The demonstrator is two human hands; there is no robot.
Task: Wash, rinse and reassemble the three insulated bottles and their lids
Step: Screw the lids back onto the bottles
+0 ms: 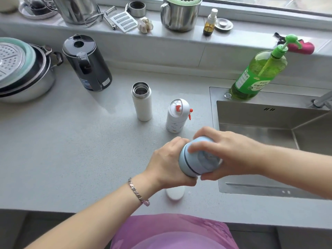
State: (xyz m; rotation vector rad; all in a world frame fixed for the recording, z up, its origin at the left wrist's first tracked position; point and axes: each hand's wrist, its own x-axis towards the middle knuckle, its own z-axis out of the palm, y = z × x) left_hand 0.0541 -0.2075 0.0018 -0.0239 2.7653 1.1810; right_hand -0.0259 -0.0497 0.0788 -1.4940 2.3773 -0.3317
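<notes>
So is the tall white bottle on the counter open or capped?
Open: the tall white bottle stands upright with no lid, its steel mouth bare.

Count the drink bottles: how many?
3: a white bottle open on the counter, a red-trimmed bottle beside it, a blue bottle held by the left hand and right hand. None seems hidden.

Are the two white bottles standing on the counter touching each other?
Apart. The head view shows bare counter between the open white bottle and the capped white bottle.
</notes>
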